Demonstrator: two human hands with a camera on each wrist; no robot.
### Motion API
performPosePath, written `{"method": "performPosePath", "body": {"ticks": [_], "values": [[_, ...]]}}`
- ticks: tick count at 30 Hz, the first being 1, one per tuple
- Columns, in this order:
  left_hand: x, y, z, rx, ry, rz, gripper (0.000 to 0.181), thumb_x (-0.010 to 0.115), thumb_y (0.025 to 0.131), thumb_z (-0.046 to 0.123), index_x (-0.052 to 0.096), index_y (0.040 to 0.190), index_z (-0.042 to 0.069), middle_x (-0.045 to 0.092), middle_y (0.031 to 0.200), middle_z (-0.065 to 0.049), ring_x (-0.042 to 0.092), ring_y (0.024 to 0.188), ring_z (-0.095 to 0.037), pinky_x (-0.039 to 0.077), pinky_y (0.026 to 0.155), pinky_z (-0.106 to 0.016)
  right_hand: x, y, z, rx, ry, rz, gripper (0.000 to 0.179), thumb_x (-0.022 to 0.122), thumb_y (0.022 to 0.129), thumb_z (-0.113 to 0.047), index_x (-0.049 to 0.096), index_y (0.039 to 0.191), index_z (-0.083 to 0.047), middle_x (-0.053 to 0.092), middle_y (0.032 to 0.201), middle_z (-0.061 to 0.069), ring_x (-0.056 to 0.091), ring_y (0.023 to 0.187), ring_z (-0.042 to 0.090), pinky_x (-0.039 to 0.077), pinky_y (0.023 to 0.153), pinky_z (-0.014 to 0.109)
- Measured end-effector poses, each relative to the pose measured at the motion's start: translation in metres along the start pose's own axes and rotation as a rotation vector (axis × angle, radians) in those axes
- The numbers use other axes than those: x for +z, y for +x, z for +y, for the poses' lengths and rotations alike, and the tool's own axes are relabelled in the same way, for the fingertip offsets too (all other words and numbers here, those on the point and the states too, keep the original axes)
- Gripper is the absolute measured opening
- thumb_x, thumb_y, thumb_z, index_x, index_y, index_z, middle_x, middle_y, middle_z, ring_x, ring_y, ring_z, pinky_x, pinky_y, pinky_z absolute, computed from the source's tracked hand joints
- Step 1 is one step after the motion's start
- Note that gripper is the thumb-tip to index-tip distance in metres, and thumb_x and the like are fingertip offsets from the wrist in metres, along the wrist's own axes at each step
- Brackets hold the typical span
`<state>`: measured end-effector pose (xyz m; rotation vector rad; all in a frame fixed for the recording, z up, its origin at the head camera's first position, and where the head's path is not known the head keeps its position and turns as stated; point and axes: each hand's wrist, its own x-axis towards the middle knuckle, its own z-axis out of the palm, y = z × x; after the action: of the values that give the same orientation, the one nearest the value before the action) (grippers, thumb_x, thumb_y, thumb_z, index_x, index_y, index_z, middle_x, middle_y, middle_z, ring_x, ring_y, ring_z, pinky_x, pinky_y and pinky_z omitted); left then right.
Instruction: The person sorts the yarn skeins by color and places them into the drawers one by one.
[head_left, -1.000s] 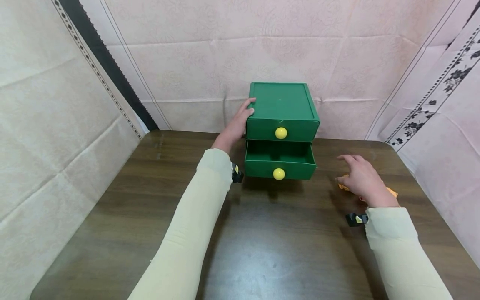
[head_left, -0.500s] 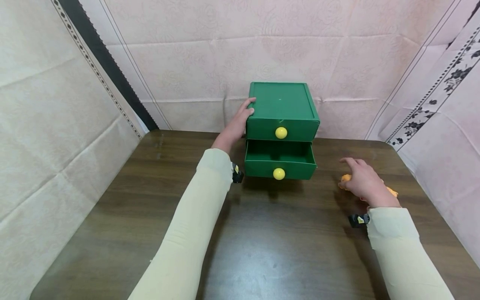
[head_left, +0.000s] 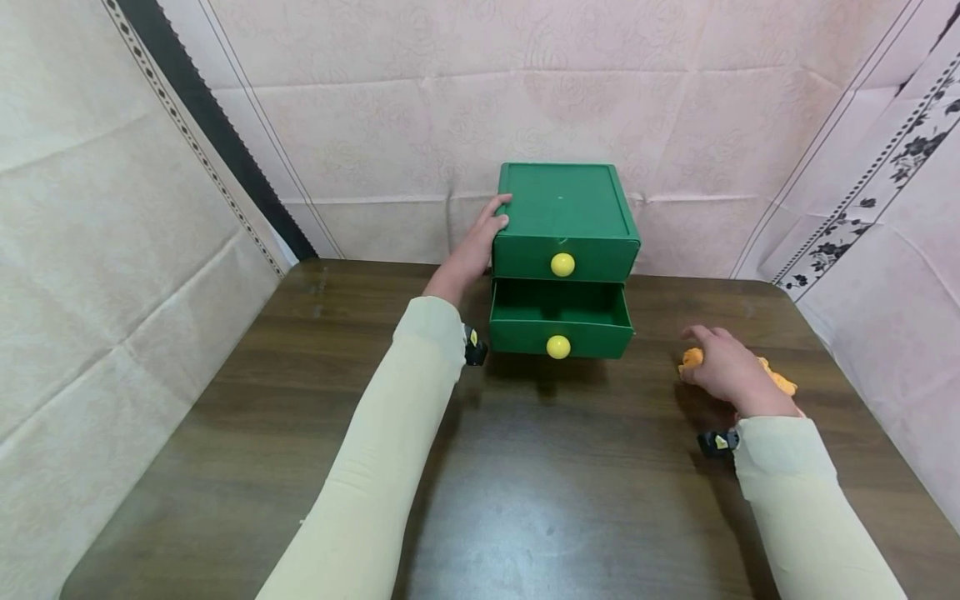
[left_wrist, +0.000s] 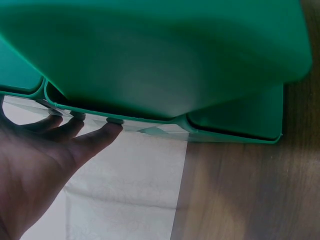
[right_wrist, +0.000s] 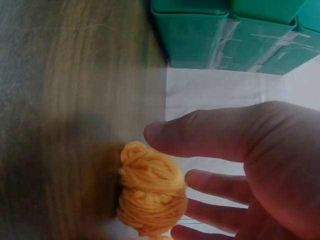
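My left hand (head_left: pixel 471 250) rests against the left side of a green drawer cabinet (head_left: pixel 558 200), fingertips on its edge. In the left wrist view, straight fingers touch the cabinet's side beside a drawer (left_wrist: pixel 150 65) that juts out. Seen from the head, that pulled-out drawer (head_left: pixel 517 337) has a yellow knob (head_left: pixel 558 347); the top drawer above it is closed. To the right, my right hand (head_left: pixel 723 364) hovers over orange yarn (head_left: pixel 778 379), partly covering it. The right wrist view has the wound yarn bundle (right_wrist: pixel 152 192) just beyond the extended thumb and loosely spread fingers; whether they touch it I cannot tell.
A brown wooden table (head_left: pixel 360 467) carries everything. Pale patterned cloth (head_left: pixel 375 142) hangs behind and on both sides, close to the cabinet's back. A lower closed drawer (left_wrist: pixel 240 112) lies beneath the pulled-out one.
My right hand has lowered slightly and drawn a little nearer over the yarn, with more orange showing around it. The left hand and the cabinet have stayed in place.
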<state>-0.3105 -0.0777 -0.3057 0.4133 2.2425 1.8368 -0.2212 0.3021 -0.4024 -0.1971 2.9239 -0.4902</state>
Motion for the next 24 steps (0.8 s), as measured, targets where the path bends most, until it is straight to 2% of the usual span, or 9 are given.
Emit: {"method": "performPosePath", "body": {"ticks": [13, 20, 24], "values": [[-0.001, 0.001, -0.001, 0.000, -0.002, -0.001, 0.049, 0.027, 0.105, 0.036, 0.019, 0.153, 0.036, 0.007, 0.163, 0.002, 0.018, 0.146, -0.027, 0.025, 0.113, -0.057, 0.007, 0.003, 0.006, -0.005, -0.036, 0.003, 0.056, 0.065, 0.085, -0.009, 0.047, 0.136, 0.003, 0.034, 0.140, 0.038, 0.035, 0.123, 0.059, 0.029, 0.100, 0.071], [-0.001, -0.001, -0.001, 0.004, 0.003, -0.001, 0.050, 0.026, 0.105, 0.036, 0.018, 0.154, 0.036, 0.006, 0.163, 0.002, 0.016, 0.147, -0.028, 0.024, 0.113, -0.058, 0.011, 0.003, 0.009, -0.033, -0.057, 0.048, 0.043, 0.061, 0.084, -0.003, 0.056, 0.125, 0.008, 0.046, 0.129, 0.037, 0.047, 0.113, 0.053, 0.035, 0.098, 0.067], [-0.001, -0.001, -0.001, 0.005, 0.003, -0.002, 0.050, 0.026, 0.105, 0.036, 0.018, 0.154, 0.035, 0.006, 0.163, 0.002, 0.016, 0.147, -0.027, 0.024, 0.113, -0.057, 0.011, 0.003, 0.008, -0.037, -0.054, 0.055, 0.042, 0.062, 0.083, -0.003, 0.057, 0.123, 0.008, 0.046, 0.128, 0.037, 0.049, 0.110, 0.051, 0.036, 0.097, 0.067]]}}
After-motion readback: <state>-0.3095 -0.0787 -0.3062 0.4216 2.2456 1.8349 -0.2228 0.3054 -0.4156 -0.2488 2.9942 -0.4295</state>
